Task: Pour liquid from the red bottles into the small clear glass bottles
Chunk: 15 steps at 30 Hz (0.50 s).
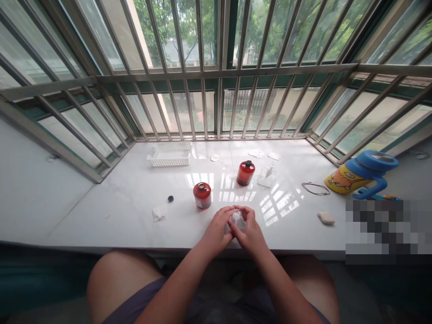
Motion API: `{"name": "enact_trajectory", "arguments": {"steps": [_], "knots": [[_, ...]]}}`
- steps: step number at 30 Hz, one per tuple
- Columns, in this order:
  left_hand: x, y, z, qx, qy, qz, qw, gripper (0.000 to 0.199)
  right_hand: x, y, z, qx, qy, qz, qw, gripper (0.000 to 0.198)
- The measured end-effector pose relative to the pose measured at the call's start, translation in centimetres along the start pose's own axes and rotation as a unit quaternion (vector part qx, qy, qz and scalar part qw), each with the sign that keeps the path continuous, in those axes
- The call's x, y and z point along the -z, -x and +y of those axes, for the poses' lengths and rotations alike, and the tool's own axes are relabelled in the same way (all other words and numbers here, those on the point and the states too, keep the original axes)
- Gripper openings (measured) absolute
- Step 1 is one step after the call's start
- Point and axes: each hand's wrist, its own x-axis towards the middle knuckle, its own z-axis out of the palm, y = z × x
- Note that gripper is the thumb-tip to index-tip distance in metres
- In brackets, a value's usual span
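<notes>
Near the front edge of the white counter, my left hand (pixel 219 227) and my right hand (pixel 250 230) close around a small clear container (pixel 238 220). Fingers cover much of it, so its full shape is hidden. Just beyond my left hand stands an uncapped red-brown bottle (pixel 202 197) with an open neck. A second red-brown bottle (pixel 246 173) with a black cap stands farther back. To its right is a clear square bottle (pixel 267 177). A loose black cap (pixel 170 198) and a crumpled white tissue (pixel 159 213) lie to the left.
A white perforated basket (pixel 169 155) stands at the back left. White scraps (pixel 255 154) lie near the window bars. To the right are a thin looped cord (pixel 315 189), a beige pad (pixel 326 218) and a blue-and-yellow drinking bottle (pixel 354 175) on its side. One corner is pixelated.
</notes>
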Motion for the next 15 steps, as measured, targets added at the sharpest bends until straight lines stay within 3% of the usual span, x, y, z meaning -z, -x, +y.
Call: {"name": "enact_trajectory", "arguments": {"steps": [5, 8, 11, 15], "knots": [[-0.07, 0.2, 0.25, 0.028, 0.059, 0.03, 0.997, 0.048, -0.09, 0.0, 0.65, -0.011, 0.016, 0.024, 1.0, 0.063], [-0.21, 0.52, -0.04, 0.059, 0.059, 0.047, 0.995, 0.053, -0.21, -0.09, 0.79, 0.01, 0.004, 0.017, 1.0, 0.063], [-0.22, 0.69, -0.26, 0.038, 0.041, 0.023, 0.998, 0.061, -0.2, -0.07, 0.74, 0.019, 0.013, 0.02, 1.0, 0.062], [-0.43, 0.78, -0.4, 0.046, 0.06, 0.034, 0.997, 0.046, -0.1, 0.0, 0.53, 0.019, 0.032, 0.03, 0.999, 0.06]]}}
